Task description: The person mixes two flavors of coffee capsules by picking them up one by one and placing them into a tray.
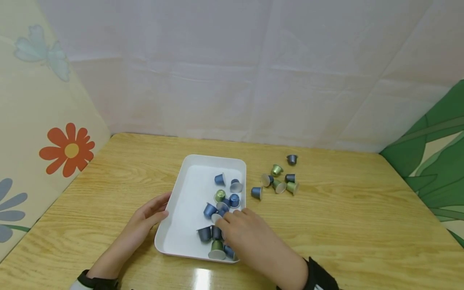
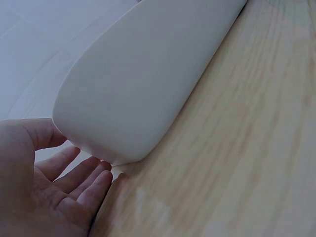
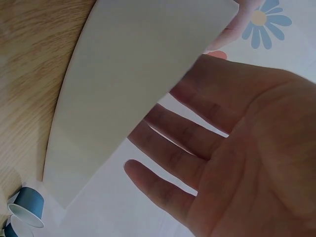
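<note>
A white rectangular tray (image 1: 188, 213) lies on the wooden table with blue, dark and green coffee capsules in its right half. Beside the tray's left wall is my left hand (image 1: 150, 215); its thumb and fingers touch the edge there, as the left wrist view also shows. My right hand (image 1: 250, 237) reaches over the right wall among the capsules, near a blue capsule (image 1: 209, 210) and a green capsule (image 1: 217, 249). In the right wrist view the right hand's fingers (image 3: 168, 153) are spread and fairly straight, their tips partly hidden behind the tray wall.
To the right of the tray, several loose capsules lie on the table, among them a blue capsule (image 1: 256, 192), a green capsule (image 1: 276, 170) and a dark capsule (image 1: 291, 159). A white cloth (image 1: 232, 80) hangs behind the table, with painted panels at both sides.
</note>
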A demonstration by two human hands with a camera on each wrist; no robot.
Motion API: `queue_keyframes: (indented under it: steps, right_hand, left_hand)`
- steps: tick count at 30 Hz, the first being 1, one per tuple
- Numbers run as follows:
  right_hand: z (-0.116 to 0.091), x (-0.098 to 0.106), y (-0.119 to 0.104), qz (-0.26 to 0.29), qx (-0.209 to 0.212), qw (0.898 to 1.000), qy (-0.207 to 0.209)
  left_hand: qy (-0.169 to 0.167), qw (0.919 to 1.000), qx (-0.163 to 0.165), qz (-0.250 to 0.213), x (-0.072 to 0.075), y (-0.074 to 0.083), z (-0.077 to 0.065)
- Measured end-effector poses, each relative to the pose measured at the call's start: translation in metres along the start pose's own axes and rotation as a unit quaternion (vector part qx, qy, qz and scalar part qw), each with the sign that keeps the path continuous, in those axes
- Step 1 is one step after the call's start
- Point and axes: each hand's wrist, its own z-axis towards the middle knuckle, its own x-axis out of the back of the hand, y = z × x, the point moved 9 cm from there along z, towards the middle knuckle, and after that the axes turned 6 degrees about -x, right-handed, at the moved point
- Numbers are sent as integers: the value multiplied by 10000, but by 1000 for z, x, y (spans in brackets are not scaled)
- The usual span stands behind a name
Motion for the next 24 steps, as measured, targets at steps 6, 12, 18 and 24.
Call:
queue_keyframes:
  steps: [6,12,18,24]
  right_hand:
    - [1,0,0,-72,-21,10000,14]
    - [1,-1,0,-78,-52,9999,-88]
    - [0,0,1,-64,-50,10000,-55]
    - [0,4,1,-76,13,9999,103]
  left_hand:
    - [3,10000,42,-33,1,0,0]
    - [-4,10000,-16,-44,1,0,0]
    - [10,10000,-19,-5,0,0,0]
    - [22,10000,67,-5,0,0,-1]
